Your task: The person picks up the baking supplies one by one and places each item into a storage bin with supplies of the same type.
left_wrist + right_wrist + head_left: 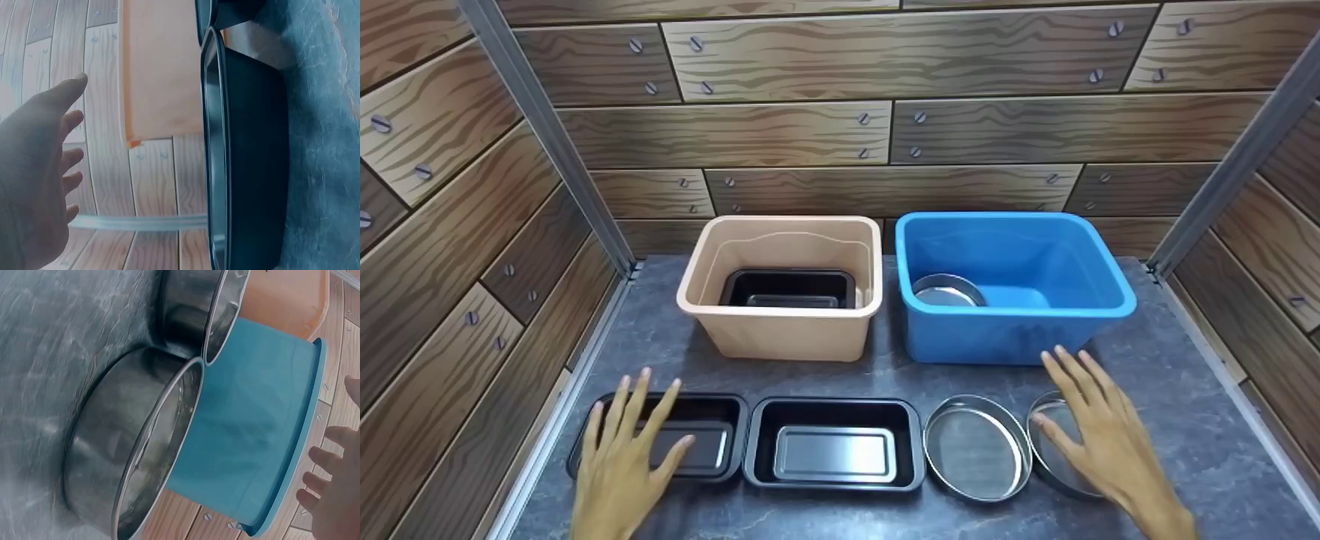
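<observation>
My left hand [619,465] hovers with fingers spread over a dark rectangular loaf pan [709,439] at the left, touching nothing in the left wrist view. Beside that pan stands a second loaf pan [835,450]. To its right is a round metal cake pan [979,450]. Another round cake pan [129,439] sits under my right hand [1102,442], which is partly in front of it in the head view. The right wrist view shows that hand's fingers apart from the pan's rim, holding nothing.
Behind the pans, a beige bin [791,334] holds a dark loaf pan [787,285]. A blue bin [997,337] to its right holds a round metal pan [949,291]. Plank-patterned walls [885,60] and metal corner posts [551,142] enclose the grey tabletop [810,517].
</observation>
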`<action>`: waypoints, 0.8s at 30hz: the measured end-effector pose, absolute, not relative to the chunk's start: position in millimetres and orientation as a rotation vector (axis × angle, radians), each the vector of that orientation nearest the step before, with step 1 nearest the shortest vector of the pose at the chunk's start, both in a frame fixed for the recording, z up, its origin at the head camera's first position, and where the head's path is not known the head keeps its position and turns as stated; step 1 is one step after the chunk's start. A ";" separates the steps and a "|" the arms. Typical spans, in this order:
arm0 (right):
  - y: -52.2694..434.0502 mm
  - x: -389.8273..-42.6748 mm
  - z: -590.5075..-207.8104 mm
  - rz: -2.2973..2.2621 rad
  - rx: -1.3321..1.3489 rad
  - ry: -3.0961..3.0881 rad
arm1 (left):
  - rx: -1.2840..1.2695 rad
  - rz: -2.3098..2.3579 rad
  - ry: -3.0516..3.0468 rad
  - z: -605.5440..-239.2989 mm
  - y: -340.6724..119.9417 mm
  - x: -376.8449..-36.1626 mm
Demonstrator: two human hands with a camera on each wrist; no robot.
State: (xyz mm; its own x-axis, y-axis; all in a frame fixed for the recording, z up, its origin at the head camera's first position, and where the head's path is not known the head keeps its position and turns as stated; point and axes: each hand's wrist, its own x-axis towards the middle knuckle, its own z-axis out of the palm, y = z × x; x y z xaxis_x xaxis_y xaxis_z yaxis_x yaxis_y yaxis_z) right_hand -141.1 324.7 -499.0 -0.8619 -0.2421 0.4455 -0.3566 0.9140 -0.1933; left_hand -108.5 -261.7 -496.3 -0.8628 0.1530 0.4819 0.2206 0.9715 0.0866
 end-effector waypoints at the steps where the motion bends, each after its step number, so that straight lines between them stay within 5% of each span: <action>1: 323.9 -140.4 -499.7 0.393 0.437 -2.658 | -0.253 -0.201 -2.632 -496.6 -264.0 -107.0; 24: 306.8 -141.3 -500.9 0.701 0.515 -2.640 | 0.108 -0.455 -2.743 -496.1 -299.1 -78.6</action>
State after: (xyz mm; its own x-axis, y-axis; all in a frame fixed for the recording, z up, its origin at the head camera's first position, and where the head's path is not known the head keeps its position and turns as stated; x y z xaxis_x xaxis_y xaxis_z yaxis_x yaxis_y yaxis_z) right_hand -141.3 306.8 -500.9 -0.8686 -0.2515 0.4269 -0.4302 0.8103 -0.3979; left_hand -78.6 -299.1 -496.1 -0.9332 -0.1317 0.3342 -0.0166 0.9452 0.3260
